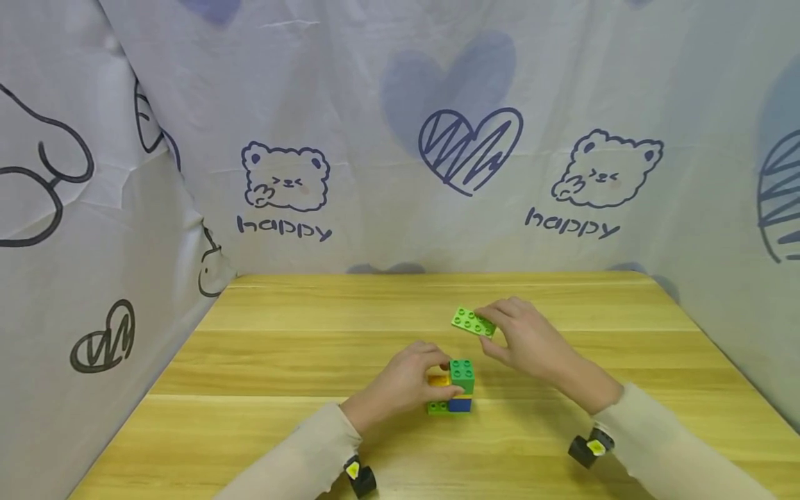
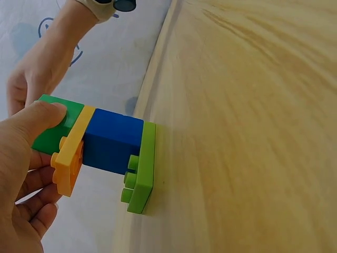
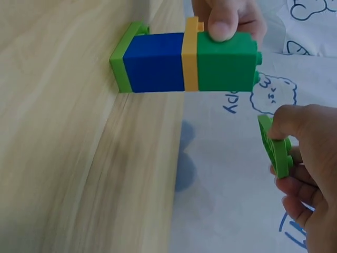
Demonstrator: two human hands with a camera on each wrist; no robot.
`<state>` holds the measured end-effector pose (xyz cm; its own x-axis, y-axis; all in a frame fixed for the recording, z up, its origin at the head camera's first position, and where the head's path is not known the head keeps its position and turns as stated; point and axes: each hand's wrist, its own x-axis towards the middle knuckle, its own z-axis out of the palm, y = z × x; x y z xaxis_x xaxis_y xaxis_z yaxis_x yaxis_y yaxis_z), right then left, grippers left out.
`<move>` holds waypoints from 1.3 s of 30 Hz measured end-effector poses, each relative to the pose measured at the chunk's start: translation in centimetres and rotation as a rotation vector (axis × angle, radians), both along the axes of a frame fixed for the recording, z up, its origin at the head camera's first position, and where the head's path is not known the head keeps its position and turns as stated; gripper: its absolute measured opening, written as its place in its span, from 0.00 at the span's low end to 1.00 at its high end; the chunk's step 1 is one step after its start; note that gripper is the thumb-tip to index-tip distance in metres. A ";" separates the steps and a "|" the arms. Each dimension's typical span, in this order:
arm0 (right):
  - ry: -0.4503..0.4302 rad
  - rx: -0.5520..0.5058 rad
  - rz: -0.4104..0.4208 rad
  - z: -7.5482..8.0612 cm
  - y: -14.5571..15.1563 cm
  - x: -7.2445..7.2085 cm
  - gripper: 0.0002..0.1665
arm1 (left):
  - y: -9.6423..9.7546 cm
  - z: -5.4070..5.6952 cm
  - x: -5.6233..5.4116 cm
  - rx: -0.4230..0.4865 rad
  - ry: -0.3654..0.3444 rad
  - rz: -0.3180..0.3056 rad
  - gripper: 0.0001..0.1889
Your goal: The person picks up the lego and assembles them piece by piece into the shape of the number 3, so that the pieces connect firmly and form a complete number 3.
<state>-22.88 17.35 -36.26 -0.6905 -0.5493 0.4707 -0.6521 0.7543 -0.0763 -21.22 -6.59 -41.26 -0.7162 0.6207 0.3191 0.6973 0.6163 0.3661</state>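
On the table stands a small tower of toy building bricks. Its base is a light green plate (image 2: pixel 142 174), topped by a blue brick (image 3: pixel 155 62), a thin orange-yellow plate (image 3: pixel 190 58) and a green brick (image 1: pixel 462 375). The two plates stick out to the left of the bricks. My left hand (image 1: pixel 415 378) grips the green brick at the top, thumb on its near side. Behind and right of the tower, my right hand (image 1: pixel 525 340) pinches a separate light green plate (image 1: pixel 470 321) by its right end, studs facing up, raised above the table.
The wooden table (image 1: pixel 281 347) has light yellow planks. A white cloth (image 1: pixel 375 208) printed with hearts and bears hangs behind it and along both sides. Black wrist cameras (image 1: pixel 360 479) are strapped at both sleeves.
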 end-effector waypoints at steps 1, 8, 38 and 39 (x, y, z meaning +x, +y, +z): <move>-0.004 -0.002 0.008 0.1 0.0 0.2 0.26 | 0.0 0.0 0.0 0.000 0.000 0.000 0.21; -0.049 -0.035 0.075 0.7 0.0 1.2 0.27 | 0.0 0.1 0.0 0.004 -0.001 -0.003 0.21; -0.401 -0.044 0.291 1.0 -0.8 1.9 0.25 | -0.2 0.2 -1.0 0.101 -0.200 -0.038 0.17; -0.402 -0.044 0.296 1.0 -0.9 1.9 0.24 | -0.2 0.3 -1.0 0.104 -0.206 -0.033 0.18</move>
